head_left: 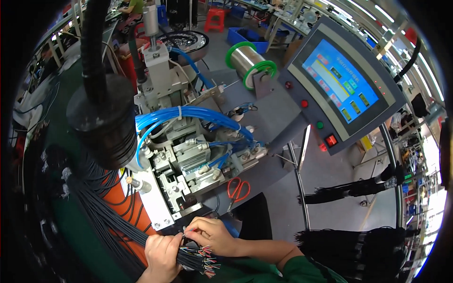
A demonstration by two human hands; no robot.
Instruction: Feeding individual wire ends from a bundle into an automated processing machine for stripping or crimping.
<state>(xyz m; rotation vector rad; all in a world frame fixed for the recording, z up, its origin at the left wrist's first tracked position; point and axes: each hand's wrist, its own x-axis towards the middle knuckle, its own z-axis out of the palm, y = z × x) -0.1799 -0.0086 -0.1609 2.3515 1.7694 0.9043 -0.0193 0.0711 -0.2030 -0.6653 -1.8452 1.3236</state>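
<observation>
My left hand (pixel 161 255) is closed around a bundle of black cables (pixel 189 257). Thin coloured wires (pixel 206 263) fan out from the stripped cable ends, to the right of that hand. Thumb and fingers of my right hand (pixel 212 236) pinch a small cable end just above the bundle, close to my left thumb. My fingers partly hide that end. Right in front of both hands is the near edge of a metal bench machine (pixel 186 172) with clamps, small cylinders and blue air hoses (pixel 188 112).
Red-handled scissors (pixel 238 189) lie right of the machine. Behind them are a solder-like wire spool (pixel 250 63) with green flanges and a tilted control screen (pixel 339 80). A black flexible duct (pixel 101 118) hangs at left above long cables (pixel 101 212). More cable bundles (pixel 351 250) hang on a right-hand rack.
</observation>
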